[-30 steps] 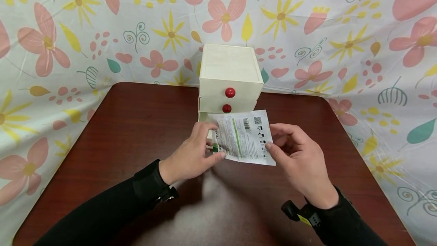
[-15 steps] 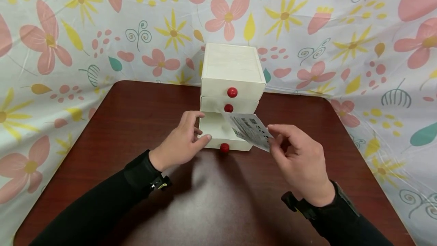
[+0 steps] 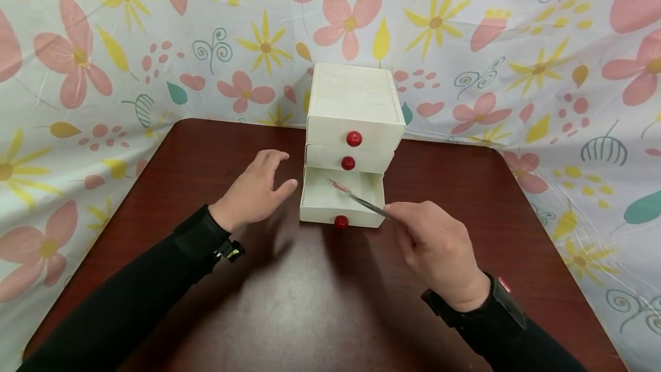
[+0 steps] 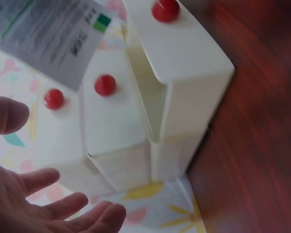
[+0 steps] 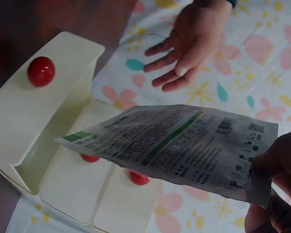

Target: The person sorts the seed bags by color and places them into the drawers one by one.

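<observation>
My right hand [image 3: 439,245] pinches one end of a flat white printed packet [image 5: 184,150] between thumb and fingers. Small print, a green stripe and a barcode show on its face in the right wrist view. In the head view the packet appears nearly edge-on, tilted over the pulled-out bottom drawer [image 3: 317,213] of a small cream drawer cabinet [image 3: 356,93]. To the left of that drawer, my left hand [image 3: 253,194] hovers with fingers spread, touching nothing. The drawer's inside shows no objects.
Red round knobs mark the drawers, such as the top knob [image 3: 353,138]; the upper two drawers are closed. The cabinet stands at the back of a dark red-brown table [image 3: 232,154], against a flowered cloth [image 3: 206,10].
My left hand has let go of the packet and moved away to the left. The right hand keeps its pinch and has turned the packet from face-up to nearly edge-on.
</observation>
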Demonstrator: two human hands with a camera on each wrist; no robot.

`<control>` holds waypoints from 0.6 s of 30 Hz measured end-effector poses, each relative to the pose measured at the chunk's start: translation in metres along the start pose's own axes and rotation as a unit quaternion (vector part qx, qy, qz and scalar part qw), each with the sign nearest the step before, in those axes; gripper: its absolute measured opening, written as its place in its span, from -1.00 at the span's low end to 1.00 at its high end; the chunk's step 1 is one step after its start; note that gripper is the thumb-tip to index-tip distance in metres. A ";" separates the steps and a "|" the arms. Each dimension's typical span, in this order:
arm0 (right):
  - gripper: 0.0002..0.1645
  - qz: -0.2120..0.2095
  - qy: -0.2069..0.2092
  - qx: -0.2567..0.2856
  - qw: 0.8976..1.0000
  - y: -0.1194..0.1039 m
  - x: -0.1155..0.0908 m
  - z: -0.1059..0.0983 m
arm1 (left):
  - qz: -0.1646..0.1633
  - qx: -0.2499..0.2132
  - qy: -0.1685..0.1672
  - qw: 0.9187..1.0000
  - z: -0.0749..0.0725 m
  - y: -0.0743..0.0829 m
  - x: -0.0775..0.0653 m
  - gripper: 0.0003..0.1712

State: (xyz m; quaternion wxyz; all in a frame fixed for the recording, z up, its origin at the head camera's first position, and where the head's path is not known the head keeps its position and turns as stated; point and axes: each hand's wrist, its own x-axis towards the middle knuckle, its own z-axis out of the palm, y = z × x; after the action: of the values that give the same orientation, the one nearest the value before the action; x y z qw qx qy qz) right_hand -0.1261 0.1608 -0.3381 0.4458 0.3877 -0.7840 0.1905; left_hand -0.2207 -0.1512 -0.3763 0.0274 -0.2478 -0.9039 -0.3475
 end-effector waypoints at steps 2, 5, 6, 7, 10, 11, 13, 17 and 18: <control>-0.68 -0.013 0.002 0.011 1.000 0.000 0.000 0.003 | -0.012 0.021 -0.008 1.000 -0.003 -0.005 0.002 -0.34; -0.68 -0.028 0.003 0.023 0.999 0.001 -0.004 0.009 | -0.034 0.063 -0.020 0.997 -0.005 -0.011 0.005 -0.36; -0.68 -0.031 -0.001 0.025 0.999 0.002 -0.006 0.011 | -0.042 0.076 -0.024 0.996 -0.005 -0.013 0.006 -0.35; -0.69 -0.033 -0.005 0.027 0.999 0.002 -0.008 0.013 | -0.049 0.087 -0.027 0.995 -0.005 -0.015 0.006 -0.35; -0.71 -0.034 -0.022 0.036 0.999 0.003 -0.015 0.018 | -0.069 0.105 -0.035 0.991 -0.006 -0.019 0.007 -0.33; -0.72 -0.033 -0.030 0.038 0.998 0.002 -0.017 0.020 | -0.075 0.106 -0.036 0.991 -0.005 -0.021 0.007 -0.33; -0.73 -0.030 -0.042 0.045 0.998 0.001 -0.019 0.023 | -0.082 0.106 -0.038 0.990 -0.005 -0.023 0.007 -0.32; -0.70 -0.023 -0.065 0.058 0.996 -0.001 -0.025 0.030 | -0.089 0.109 -0.041 0.989 -0.005 -0.027 0.007 -0.30; -0.69 -0.020 -0.069 0.060 0.996 -0.001 -0.027 0.032 | -0.090 0.111 -0.040 0.989 -0.005 -0.028 0.008 -0.30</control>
State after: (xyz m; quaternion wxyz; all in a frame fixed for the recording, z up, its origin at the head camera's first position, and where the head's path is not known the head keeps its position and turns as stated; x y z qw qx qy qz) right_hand -0.1349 0.1517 -0.3776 0.3697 0.4416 -0.7923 0.2013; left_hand -0.2410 -0.1692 -0.3876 -0.0133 -0.1746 -0.9560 -0.2355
